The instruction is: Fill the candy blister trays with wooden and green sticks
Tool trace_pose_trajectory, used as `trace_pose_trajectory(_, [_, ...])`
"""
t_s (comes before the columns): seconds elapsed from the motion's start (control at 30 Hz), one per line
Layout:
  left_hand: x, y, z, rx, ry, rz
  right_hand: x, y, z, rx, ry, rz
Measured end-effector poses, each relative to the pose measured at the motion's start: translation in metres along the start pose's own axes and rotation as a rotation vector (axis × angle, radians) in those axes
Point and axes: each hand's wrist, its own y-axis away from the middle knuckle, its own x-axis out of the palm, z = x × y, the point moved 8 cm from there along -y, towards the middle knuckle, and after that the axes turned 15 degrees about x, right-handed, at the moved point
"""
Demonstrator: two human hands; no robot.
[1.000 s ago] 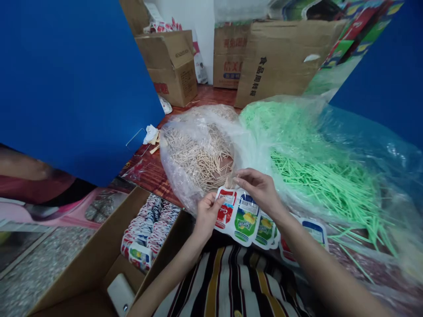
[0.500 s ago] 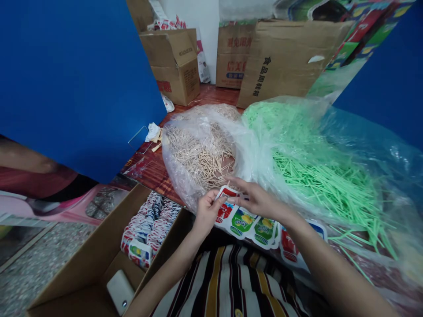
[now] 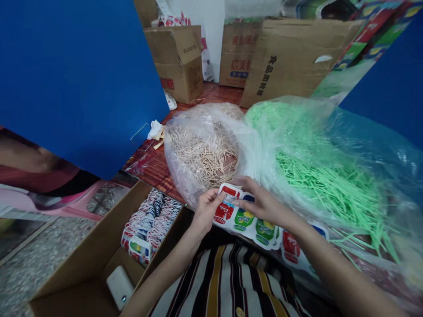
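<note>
My left hand [image 3: 206, 209] is closed in a pinch on the edge of a flat bottle-shaped packet with a red Cola print [image 3: 224, 210]. Over the same packet is my right hand [image 3: 259, 200], its fingers apart and the lower fingertips at the packet's surface. Beside it lie green Sprite-printed packets [image 3: 243, 219], overlapping in a row along the table's front edge. Another red Cola packet [image 3: 290, 246] is partly covered by my right forearm. Just beyond my hands, a clear plastic bag [image 3: 178, 176] holds many short pale sticks [image 3: 211, 154].
Bright green thin sticks [image 3: 317, 189] fill a second plastic bag at right. At lower left, a cardboard box [image 3: 82, 264] contains stacked packets [image 3: 142, 224] and a white device [image 3: 120, 286]. Cartons [image 3: 291, 57] stand behind. A blue panel [image 3: 76, 79] borders the left; another person's arm shows beyond.
My right fingers have shifted slightly over the Cola packet, and more of its print shows. My left hand keeps its pinch. The whole view has shifted a little.
</note>
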Motion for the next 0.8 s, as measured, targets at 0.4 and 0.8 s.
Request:
trace_pose_trajectory(0.4, [0.006, -0.001, -0.001, 0.001, -0.032, 0.025, 0.003, 0.012, -0.005, -0.037, 0.195, -0.136])
trace_pose_trajectory(0.8, [0.018, -0.001, -0.001, -0.060, 0.004, 0.027, -0.008, 0.014, -0.020, 0.083, 0.094, -0.187])
